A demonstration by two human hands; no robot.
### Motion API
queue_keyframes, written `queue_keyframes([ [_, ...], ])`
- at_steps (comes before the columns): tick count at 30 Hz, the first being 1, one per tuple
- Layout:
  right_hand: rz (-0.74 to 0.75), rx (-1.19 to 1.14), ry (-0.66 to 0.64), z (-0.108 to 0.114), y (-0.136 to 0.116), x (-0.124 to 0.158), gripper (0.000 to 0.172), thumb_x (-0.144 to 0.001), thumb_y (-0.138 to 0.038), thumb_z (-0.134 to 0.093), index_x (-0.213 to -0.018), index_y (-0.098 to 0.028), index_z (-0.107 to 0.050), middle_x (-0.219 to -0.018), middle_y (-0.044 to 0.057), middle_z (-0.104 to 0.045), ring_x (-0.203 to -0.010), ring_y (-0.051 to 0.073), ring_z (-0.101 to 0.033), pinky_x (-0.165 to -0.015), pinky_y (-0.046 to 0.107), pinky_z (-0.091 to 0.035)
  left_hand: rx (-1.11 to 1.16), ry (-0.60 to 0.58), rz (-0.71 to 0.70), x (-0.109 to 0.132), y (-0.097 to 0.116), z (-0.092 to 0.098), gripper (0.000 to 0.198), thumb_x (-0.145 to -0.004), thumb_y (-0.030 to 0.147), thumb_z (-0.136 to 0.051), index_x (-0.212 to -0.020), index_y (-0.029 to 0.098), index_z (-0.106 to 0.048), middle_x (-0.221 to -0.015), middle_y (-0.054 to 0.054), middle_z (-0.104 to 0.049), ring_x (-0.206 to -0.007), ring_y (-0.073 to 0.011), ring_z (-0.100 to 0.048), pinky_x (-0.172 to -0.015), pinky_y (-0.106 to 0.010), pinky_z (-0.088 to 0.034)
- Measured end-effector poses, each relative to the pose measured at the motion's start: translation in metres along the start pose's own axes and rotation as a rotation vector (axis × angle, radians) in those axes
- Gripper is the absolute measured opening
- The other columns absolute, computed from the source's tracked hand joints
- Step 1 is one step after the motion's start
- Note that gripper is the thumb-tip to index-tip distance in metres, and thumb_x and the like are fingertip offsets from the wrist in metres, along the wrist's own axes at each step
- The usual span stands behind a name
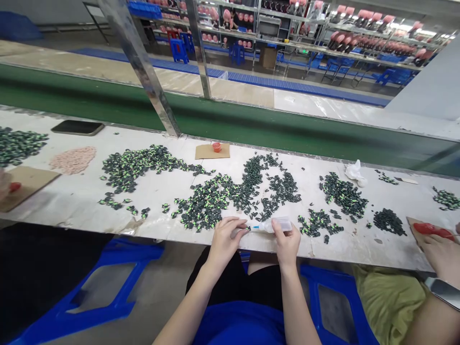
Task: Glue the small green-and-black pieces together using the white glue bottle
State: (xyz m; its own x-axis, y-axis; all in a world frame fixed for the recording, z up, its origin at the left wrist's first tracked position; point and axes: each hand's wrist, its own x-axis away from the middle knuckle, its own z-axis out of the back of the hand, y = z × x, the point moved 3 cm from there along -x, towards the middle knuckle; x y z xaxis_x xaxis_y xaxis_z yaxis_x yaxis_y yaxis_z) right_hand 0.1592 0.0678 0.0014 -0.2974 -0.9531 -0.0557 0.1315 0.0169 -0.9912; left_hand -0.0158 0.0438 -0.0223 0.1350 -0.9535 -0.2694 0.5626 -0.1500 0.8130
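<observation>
My right hand (288, 239) is closed round a small clear squeeze bottle (266, 225) with a thin blue tip pointing left. Pinched between the thumb and fingers of my left hand (228, 238) is a small dark piece (248, 228), right by the bottle's tip; its details are too small to make out. Just beyond my left hand spreads a pile of black and green pieces (204, 201). Plain dark pieces (253, 175) lie heaped farther back, joining that pile. Another black and green cluster (318, 223) sits to the right of the bottle.
A red-filled cup on cardboard (201, 152) stands at the back, before the green conveyor (251, 127). More piles, pink pieces (74, 160) and a phone (77, 127) lie left. A crumpled tissue (355, 172) is at right. Co-workers' hands show at both edges; a metal post (143, 67) rises behind.
</observation>
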Motion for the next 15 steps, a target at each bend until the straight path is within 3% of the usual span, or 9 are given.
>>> queue_keyframes([
  [6,-0.026,0.077,-0.025,-0.0004,0.0032,-0.0011,0.036,-0.068,-0.05,-0.068,-0.065,-0.014,-0.065,-0.061,0.005,-0.067,-0.059,0.019,-0.059,-0.056,0.028,-0.047,0.026,-0.001,0.087,0.001,0.0004,0.0006,0.023,-0.074,0.018,-0.071,-0.097,0.023,-0.069,-0.079,-0.002,-0.075,-0.089,-0.023,-0.068,-0.089,-0.043,-0.046],
  [15,-0.034,0.092,-0.042,-0.0032,0.0033,-0.0001,0.035,-0.068,-0.048,-0.069,-0.065,-0.014,-0.065,-0.061,0.004,-0.067,-0.058,0.018,-0.059,-0.056,0.028,-0.046,0.024,-0.008,0.112,0.0001,0.0025,0.0011,0.021,-0.074,0.018,-0.071,-0.095,0.023,-0.069,-0.079,-0.002,-0.075,-0.091,-0.0232,-0.067,-0.089,-0.043,-0.045],
])
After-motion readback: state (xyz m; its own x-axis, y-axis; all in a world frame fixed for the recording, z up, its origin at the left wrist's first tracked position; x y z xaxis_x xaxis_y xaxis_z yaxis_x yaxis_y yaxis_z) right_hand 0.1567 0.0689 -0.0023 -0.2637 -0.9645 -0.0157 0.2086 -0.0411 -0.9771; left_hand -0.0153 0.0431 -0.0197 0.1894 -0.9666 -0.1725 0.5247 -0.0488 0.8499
